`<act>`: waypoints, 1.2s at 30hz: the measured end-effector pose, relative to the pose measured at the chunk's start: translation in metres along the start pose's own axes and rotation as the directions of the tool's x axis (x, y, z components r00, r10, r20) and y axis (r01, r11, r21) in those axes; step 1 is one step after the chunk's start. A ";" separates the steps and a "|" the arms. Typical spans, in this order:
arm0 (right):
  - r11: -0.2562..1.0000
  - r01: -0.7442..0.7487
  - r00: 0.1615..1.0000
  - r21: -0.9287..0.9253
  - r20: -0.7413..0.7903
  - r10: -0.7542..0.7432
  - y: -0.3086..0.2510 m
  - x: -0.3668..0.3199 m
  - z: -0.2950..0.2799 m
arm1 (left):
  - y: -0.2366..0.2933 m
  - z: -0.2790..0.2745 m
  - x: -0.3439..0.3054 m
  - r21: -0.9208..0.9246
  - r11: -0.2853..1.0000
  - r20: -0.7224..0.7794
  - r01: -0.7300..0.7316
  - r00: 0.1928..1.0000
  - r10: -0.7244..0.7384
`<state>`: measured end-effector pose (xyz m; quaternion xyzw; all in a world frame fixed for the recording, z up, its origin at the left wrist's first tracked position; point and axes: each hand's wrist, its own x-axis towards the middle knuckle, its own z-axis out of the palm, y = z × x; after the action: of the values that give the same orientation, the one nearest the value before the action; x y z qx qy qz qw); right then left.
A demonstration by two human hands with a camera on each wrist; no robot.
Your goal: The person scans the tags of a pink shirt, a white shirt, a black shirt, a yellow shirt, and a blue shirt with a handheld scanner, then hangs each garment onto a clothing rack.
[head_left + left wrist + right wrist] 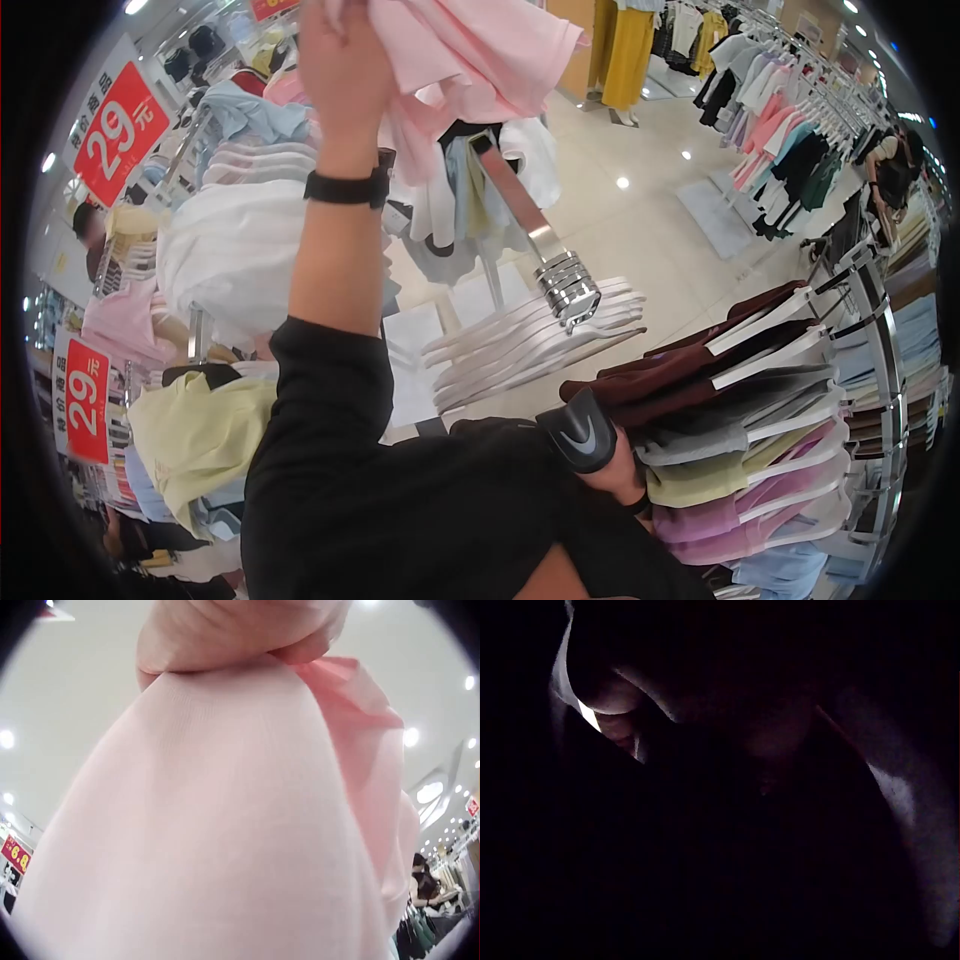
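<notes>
My left hand (345,65), raised high at the top of the head view, grips a pale pink garment (480,55). In the left wrist view the curled fingers (232,634) bunch the top of the cloth, which drapes down and fills most of that view. My right arm (618,468), wearing a black band with a pale swoosh, reaches down beside the hanging shirts (700,470) at lower right. The right hand is hidden there in the head view. Its wrist view is nearly black, with dim fingers (615,705) among cloth; I cannot tell what they hold.
A metal display arm (530,215) juts out ahead, above a row of white hangers (540,345). White and yellow-green tops (200,430) hang on the left near red price signs (120,130). Another person (885,180) stands at far right by a clothes rack.
</notes>
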<state>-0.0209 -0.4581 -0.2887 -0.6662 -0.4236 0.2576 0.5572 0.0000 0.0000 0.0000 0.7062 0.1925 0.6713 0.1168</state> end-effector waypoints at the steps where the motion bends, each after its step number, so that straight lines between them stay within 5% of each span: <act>1: 0.999 0.011 1.000 0.043 0.022 -0.012 0.001 0.001 0.000 | 0.002 -0.014 0.001 -0.050 0.999 -0.020 -0.013 1.000 0.012; 2: 0.996 0.021 0.999 0.086 0.045 -0.025 0.001 0.003 -0.001 | 0.005 -0.027 -0.001 -0.098 0.995 -0.043 -0.027 0.999 0.023; 3: 0.994 0.105 0.993 -0.009 0.057 -0.105 0.005 0.007 -0.006 | 0.008 -0.045 -0.008 -0.353 0.936 -0.064 -0.006 0.998 -0.017; 5: 0.966 0.226 0.972 -0.127 0.095 -0.215 0.001 0.006 -0.006 | 0.019 -0.075 -0.021 -0.749 0.661 -0.009 0.048 0.996 -0.083; 8: 0.949 0.289 0.953 -0.125 0.133 -0.273 0.004 0.005 -0.006 | 0.065 -0.118 -0.050 -0.665 0.744 -0.071 0.066 0.986 -0.151; 12: 0.937 0.342 0.925 -0.076 0.202 -0.321 -0.007 0.009 0.000 | 0.090 -0.162 -0.088 -0.773 0.632 -0.023 0.057 0.993 -0.118; 18: 0.938 0.043 0.953 0.343 0.269 -0.142 -0.043 0.015 0.024 | 0.116 -0.208 -0.132 -0.661 0.725 0.022 0.193 0.971 -0.237; 22: 0.873 0.048 0.952 0.486 0.243 -0.188 -0.015 0.010 0.043 | 0.139 -0.230 -0.172 -0.542 0.749 0.139 0.381 0.920 -0.368; 25: 0.869 0.060 0.943 0.491 0.258 -0.211 -0.012 0.018 0.063 | 0.144 -0.245 -0.198 -0.505 0.747 0.375 0.433 0.889 -0.262; 28: 0.896 0.115 0.931 0.430 0.268 -0.248 -0.016 0.017 0.070 | 0.142 -0.256 -0.228 -0.396 0.644 0.583 0.655 0.721 -0.375; 31: 0.915 0.285 0.896 0.287 0.258 -0.360 -0.024 0.010 0.059 | 0.124 -0.271 -0.257 -0.117 0.511 0.724 0.852 0.426 -0.543; 34: 0.844 0.534 0.811 0.044 0.253 -0.527 -0.034 -0.002 0.046 | 0.096 -0.278 -0.286 0.298 0.616 0.778 0.729 0.189 -0.600; 36: 0.764 0.636 0.759 -0.105 0.263 -0.596 -0.038 -0.010 0.044 | 0.075 -0.294 -0.330 0.253 0.882 0.752 0.398 0.493 -0.438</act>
<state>-0.0728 -0.4427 -0.2647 -0.5066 -0.6993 0.0880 0.4966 -0.2913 -0.2359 -0.2455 0.8623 0.3010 0.2351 0.3324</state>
